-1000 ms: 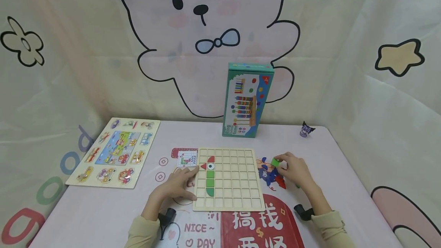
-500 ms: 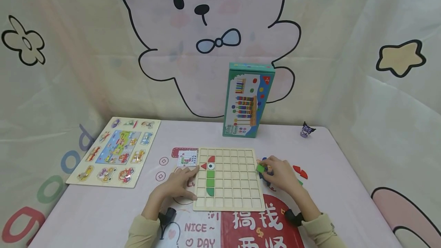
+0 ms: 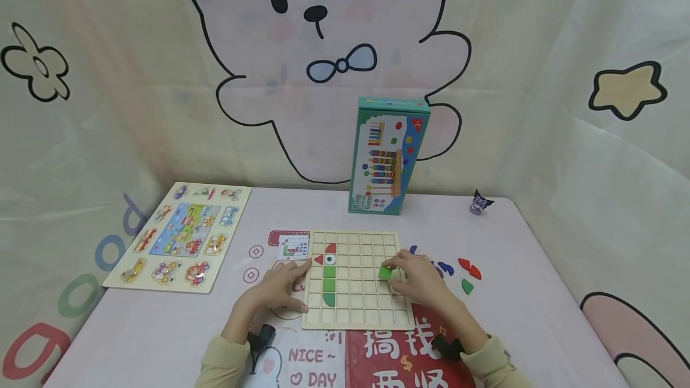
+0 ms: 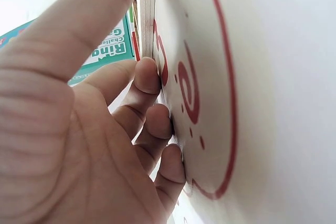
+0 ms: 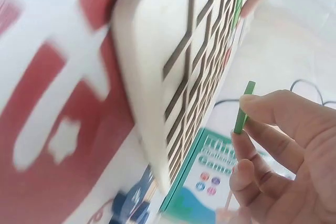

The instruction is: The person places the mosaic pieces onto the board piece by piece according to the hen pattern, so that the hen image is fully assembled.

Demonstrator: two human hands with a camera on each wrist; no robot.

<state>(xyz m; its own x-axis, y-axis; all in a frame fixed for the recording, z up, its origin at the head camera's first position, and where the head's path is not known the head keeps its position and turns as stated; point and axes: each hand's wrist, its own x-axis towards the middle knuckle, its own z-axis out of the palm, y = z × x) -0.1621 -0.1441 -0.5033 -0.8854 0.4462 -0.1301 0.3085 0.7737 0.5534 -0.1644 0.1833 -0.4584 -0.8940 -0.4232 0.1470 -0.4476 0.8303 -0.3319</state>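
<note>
Between thumb and fingers, my right hand pinches a green square tile, above the right side of a pale wooden grid board. In the right wrist view the thin tile is seen edge-on, apart from the board. My left hand rests at the board's left edge, index fingertip and thumb touching its side. A column of pieces lies in the grid's left part: a red quarter-round, a red triangle, an eye tile, green squares and a green rounded piece.
Loose red pieces, a green piece and blue pieces lie right of the board. A small pattern card sits at its upper left. Farther off are a picture puzzle, an upright game box and a small figurine.
My right hand has carried the green square tile leftward from the loose pieces to over the board, uncovering those pieces. The left hand has stayed at the board's left edge.
</note>
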